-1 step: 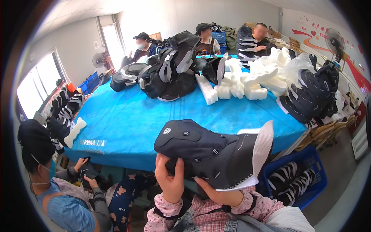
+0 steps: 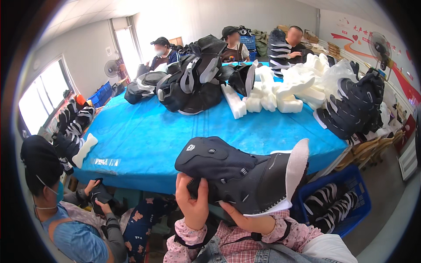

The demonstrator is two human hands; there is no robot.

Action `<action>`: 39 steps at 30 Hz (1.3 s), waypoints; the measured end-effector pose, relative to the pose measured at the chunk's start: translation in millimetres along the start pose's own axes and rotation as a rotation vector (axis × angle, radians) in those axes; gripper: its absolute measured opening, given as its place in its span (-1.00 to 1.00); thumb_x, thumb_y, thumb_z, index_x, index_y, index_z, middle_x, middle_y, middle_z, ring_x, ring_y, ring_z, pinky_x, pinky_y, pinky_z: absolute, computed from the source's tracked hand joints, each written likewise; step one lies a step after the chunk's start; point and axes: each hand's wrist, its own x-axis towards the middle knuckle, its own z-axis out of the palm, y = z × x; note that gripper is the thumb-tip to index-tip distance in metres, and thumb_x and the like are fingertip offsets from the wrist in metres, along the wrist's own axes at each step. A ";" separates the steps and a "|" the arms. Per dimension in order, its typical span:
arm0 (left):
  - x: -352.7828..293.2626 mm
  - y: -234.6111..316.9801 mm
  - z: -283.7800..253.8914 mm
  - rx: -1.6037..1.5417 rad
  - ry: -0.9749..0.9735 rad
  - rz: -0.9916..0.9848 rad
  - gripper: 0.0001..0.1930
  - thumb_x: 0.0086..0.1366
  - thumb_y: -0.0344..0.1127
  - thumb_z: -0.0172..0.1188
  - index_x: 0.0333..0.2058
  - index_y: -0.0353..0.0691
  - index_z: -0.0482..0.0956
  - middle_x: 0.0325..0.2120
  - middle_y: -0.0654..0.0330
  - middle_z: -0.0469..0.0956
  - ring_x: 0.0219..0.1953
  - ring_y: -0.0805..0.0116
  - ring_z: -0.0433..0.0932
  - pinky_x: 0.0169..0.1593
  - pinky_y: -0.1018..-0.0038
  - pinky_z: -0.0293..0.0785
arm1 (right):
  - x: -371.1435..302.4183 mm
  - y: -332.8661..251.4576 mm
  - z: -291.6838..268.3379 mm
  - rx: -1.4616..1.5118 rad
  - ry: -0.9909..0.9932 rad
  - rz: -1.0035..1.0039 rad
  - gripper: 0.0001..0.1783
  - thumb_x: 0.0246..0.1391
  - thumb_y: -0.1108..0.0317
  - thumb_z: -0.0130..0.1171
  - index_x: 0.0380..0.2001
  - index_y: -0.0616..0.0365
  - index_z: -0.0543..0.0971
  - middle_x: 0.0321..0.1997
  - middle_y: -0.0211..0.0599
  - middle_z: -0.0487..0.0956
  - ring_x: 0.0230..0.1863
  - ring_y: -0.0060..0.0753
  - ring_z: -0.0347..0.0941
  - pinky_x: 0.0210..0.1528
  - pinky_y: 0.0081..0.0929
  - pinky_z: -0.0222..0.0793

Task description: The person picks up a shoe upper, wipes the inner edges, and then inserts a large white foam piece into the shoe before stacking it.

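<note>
1 dark boot point(image 2: 219, 171) is held up at the near edge of the blue bench point(image 2: 144, 136). The left hand point(image 2: 194, 211) grasps its left end between thumb and fingers point(image 2: 182, 187); the right hand point(image 2: 249, 220) grips its lower edge, fingers mostly hidden. Beyond lie white foam pieces point(image 2: 289, 105).

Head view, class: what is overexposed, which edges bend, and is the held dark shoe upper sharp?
Head view: glare whitens the grey-framed window and the pale back wall; fisheye distortion bows the near edge of the blue-sheeted table; the navy-and-black fabric shoe upper looks mostly sharp.
</note>
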 end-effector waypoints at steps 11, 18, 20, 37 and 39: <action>15.8 24.2 -27.9 0.460 -0.775 0.345 -0.51 -0.11 -0.22 0.38 -0.18 -0.27 0.47 -0.07 0.10 0.46 0.15 0.08 0.31 0.20 0.19 0.16 | 30.0 16.4 -81.4 1.521 0.115 0.522 -0.55 0.23 0.19 -0.10 0.08 0.26 0.37 0.01 -0.12 0.50 -0.01 -0.28 0.48 0.08 -0.35 0.38; 6.6 27.8 -29.0 0.258 -0.485 0.217 -0.62 -0.12 -0.22 0.44 -0.36 -0.30 0.55 -0.39 0.13 0.55 -0.27 0.12 0.53 -0.15 0.33 0.39 | 6.8 30.7 -57.7 1.178 -0.281 0.231 -0.50 0.16 0.20 0.10 0.10 0.21 0.34 0.02 -0.25 0.48 0.04 -0.42 0.39 0.09 -0.43 0.30; 5.3 32.6 -19.1 0.054 -0.242 0.017 -0.58 -0.10 -0.22 0.46 -0.34 -0.38 0.53 -0.49 0.11 0.50 -0.44 0.17 0.50 -0.38 0.46 0.37 | 11.0 12.9 -44.2 0.812 -0.439 0.153 -0.47 0.02 0.32 0.29 0.06 0.21 0.40 -0.02 -0.34 0.50 0.00 -0.56 0.36 0.03 -0.53 0.30; 13.5 11.3 -39.9 0.278 -0.650 0.020 -0.58 -0.03 -0.25 0.39 -0.19 -0.31 0.54 -0.36 0.06 0.55 -0.33 0.09 0.52 -0.24 0.38 0.42 | 14.2 12.9 -31.5 1.132 0.089 0.401 -0.72 0.13 0.37 0.19 -0.10 0.22 0.52 -0.20 -0.47 0.55 -0.17 -0.67 0.41 -0.12 -0.67 0.35; 12.8 9.7 -37.2 0.165 -0.610 0.028 -0.59 0.01 -0.25 0.36 -0.17 -0.30 0.53 -0.35 0.05 0.55 -0.33 0.07 0.51 -0.23 0.36 0.40 | 15.1 13.5 -32.9 1.088 0.084 0.396 -0.74 0.14 0.37 0.17 -0.11 0.23 0.52 -0.19 -0.49 0.54 -0.16 -0.68 0.41 -0.12 -0.66 0.35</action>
